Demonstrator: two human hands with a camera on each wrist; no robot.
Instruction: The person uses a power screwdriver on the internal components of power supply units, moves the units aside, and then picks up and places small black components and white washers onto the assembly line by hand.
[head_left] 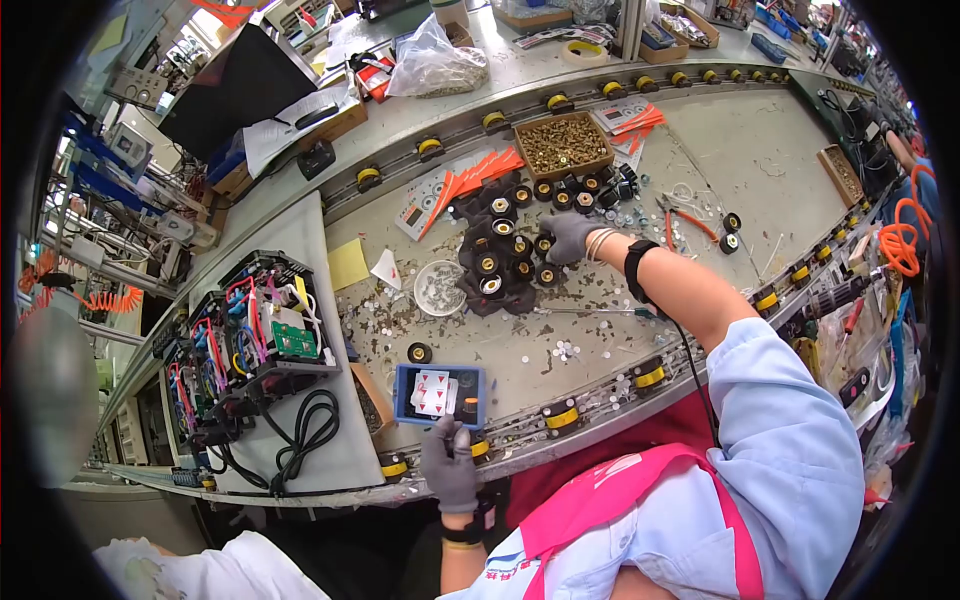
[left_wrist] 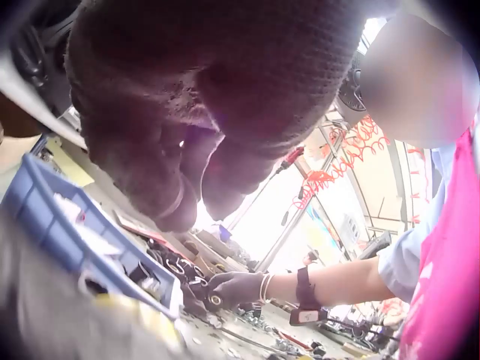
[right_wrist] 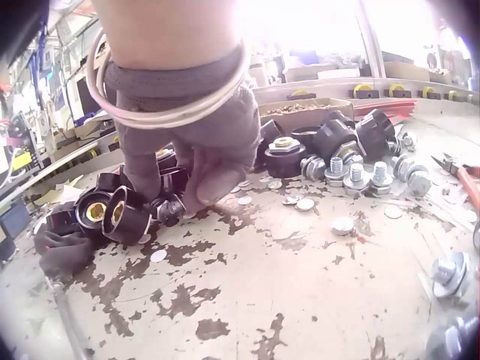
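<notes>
Grey-gloved, the right hand (head_left: 570,237) reaches into a cluster of black round knobs (head_left: 502,228) with brass or steel centres. From the right wrist, its fingers (right_wrist: 210,176) point down around a dark knob (right_wrist: 174,182), partly hidden by them. The left hand (head_left: 449,464), also gloved, hangs at the near edge of a blue bin (head_left: 483,400), fingers loosely curled. No object shows between its fingertips in the left wrist view. White cards with red marks (head_left: 431,392) and dark parts lie inside the bin. A single knob (head_left: 420,352) sits behind it.
Brass parts fill a cardboard box (head_left: 563,144) behind the knobs. Red-handled pliers (head_left: 695,222) and loose bolts lie to the right, a white dish (head_left: 440,288) of small pieces to the left. Wired units (head_left: 262,340) stand far left; a screwdriver (head_left: 600,311) lies near the right hand.
</notes>
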